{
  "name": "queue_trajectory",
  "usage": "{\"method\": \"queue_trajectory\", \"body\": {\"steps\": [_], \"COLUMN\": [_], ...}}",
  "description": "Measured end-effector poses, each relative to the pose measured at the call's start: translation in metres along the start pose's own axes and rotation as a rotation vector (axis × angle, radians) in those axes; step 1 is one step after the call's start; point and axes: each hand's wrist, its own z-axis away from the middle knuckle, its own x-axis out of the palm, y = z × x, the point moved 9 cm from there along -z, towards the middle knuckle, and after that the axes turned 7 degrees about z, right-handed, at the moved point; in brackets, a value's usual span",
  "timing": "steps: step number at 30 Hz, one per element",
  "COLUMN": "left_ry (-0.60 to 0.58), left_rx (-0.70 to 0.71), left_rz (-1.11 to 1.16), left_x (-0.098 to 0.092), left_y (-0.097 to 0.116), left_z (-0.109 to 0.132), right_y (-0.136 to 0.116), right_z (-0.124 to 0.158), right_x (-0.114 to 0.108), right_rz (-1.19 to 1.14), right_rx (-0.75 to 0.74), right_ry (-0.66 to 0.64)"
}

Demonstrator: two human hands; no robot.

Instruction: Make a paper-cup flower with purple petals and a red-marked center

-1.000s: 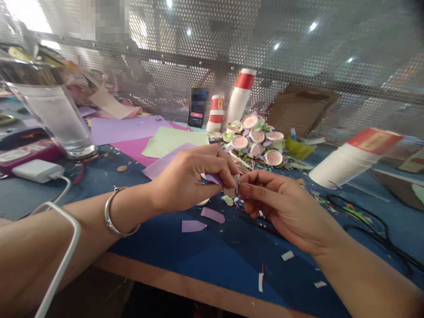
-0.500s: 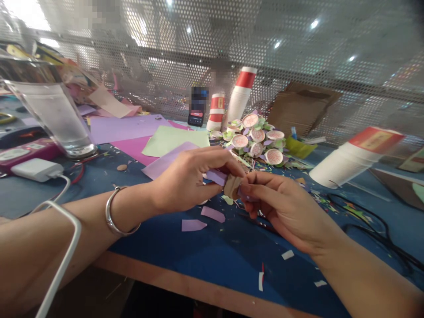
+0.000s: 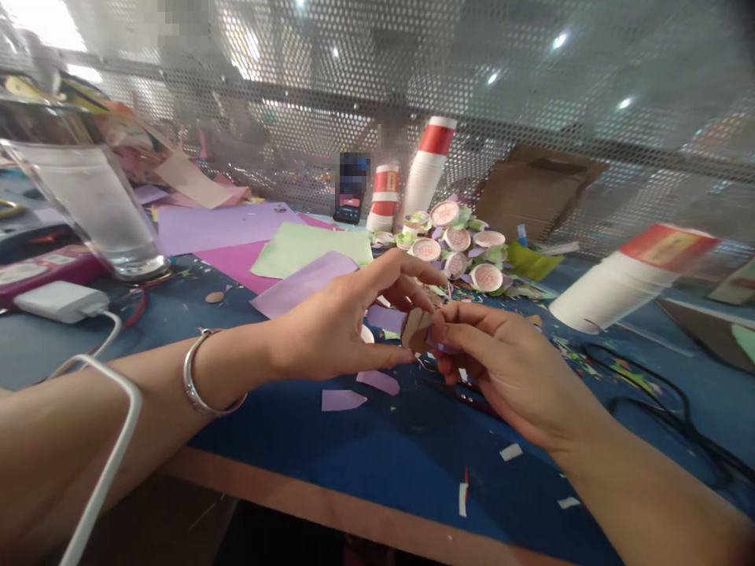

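Note:
Between finger and thumb, my right hand (image 3: 480,346) pinches a small brown cardboard piece (image 3: 416,331) with purple paper at its right edge. A purple paper strip (image 3: 386,317) shows just left of the cardboard; whether it is attached I cannot tell. My left hand (image 3: 359,314) arches around the cardboard's left side, its thumb and fingers spread apart. The left thumb tip comes close to the lower edge, and contact is unclear. Below the hands, two cut purple paper pieces (image 3: 344,400) lie on the blue table (image 3: 377,464).
Beyond my hands sits a heap of paper-cup flowers (image 3: 457,241). Stacked paper cups (image 3: 634,275) lean at the right, near black cables (image 3: 654,385). Green paper (image 3: 307,250) and purple sheets lie left of centre. A water glass (image 3: 106,204) and white charger (image 3: 62,301) are at the left.
My left fingers and thumb have spread apart, away from the purple strip they were pinching. The cardboard piece has turned to show more of its face. My right hand keeps its pinch.

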Motion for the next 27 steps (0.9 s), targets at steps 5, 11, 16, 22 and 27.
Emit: {"method": "queue_trajectory", "body": {"steps": [5, 11, 16, 22, 27], "left_ry": [0.004, 0.113, 0.188, 0.252, 0.290], "left_rx": [-0.018, -0.281, -0.492, -0.610, -0.638], "left_rz": [-0.007, 0.091, 0.199, 0.391, 0.477], "left_x": [-0.002, -0.012, -0.015, -0.012, -0.010], "left_y": [0.001, -0.018, -0.040, -0.049, -0.048], "left_z": [0.000, 0.001, 0.007, 0.013, 0.014], "right_y": [0.002, -0.012, -0.031, -0.020, -0.016], "right_z": [-0.001, 0.003, 0.011, 0.008, 0.003], "right_x": [-0.001, -0.016, -0.016, -0.011, -0.011], "right_rz": [0.000, 0.222, 0.468, 0.450, 0.362], "right_rx": [-0.011, -0.164, -0.293, -0.226, -0.214], "right_ry": [-0.009, 0.148, 0.231, 0.175, 0.146]}}
